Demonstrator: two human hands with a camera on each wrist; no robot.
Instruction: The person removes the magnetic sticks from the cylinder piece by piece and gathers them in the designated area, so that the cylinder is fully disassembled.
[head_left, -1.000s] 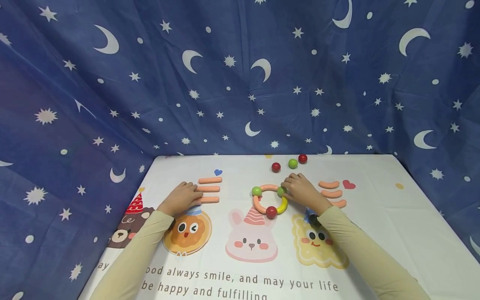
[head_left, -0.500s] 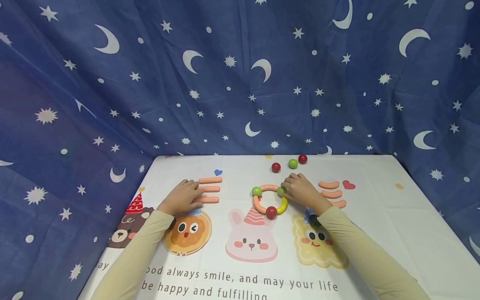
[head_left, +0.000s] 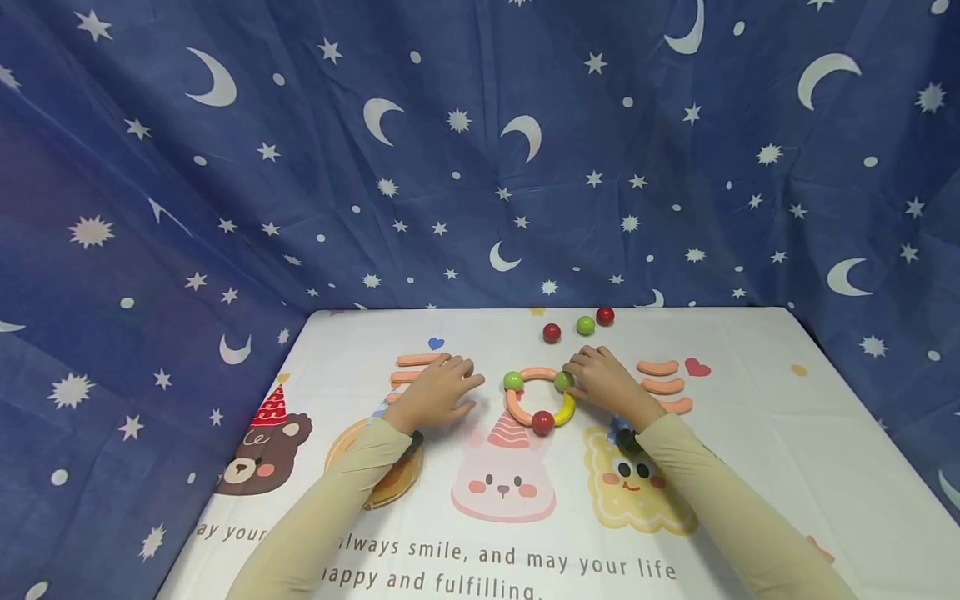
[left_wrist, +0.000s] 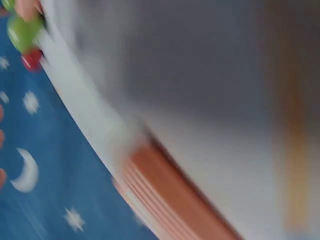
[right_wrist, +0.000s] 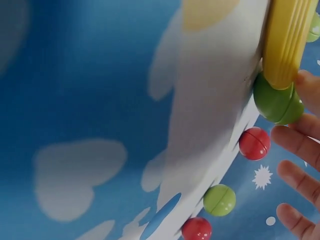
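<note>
A ring of curved rods and balls lies mid-table: a pink top rod (head_left: 538,373), a pink lower-left rod (head_left: 517,411), a yellow rod (head_left: 566,412), a left green ball (head_left: 513,382), a right green ball (head_left: 564,381) and a red ball (head_left: 543,422). My right hand (head_left: 606,385) pinches the right green ball between thumb and forefinger, its other fingers spread in the right wrist view. Left of the ring, my left hand (head_left: 437,393) holds nothing, fingers relaxed. It partly hides the straight pink rods (head_left: 406,377). The left wrist view is blurred, with one ridged pink rod (left_wrist: 175,195).
Behind the ring sit a loose red ball (head_left: 552,333), a loose green ball (head_left: 586,326) and another red ball (head_left: 605,316). Curved pink rods (head_left: 663,387) lie beside my right forearm. A starry blue curtain (head_left: 420,167) borders the white printed tablecloth (head_left: 772,433).
My left hand has left the straight pink rods and moved right towards the ring, carrying nothing. My right hand stays at the right green ball.
</note>
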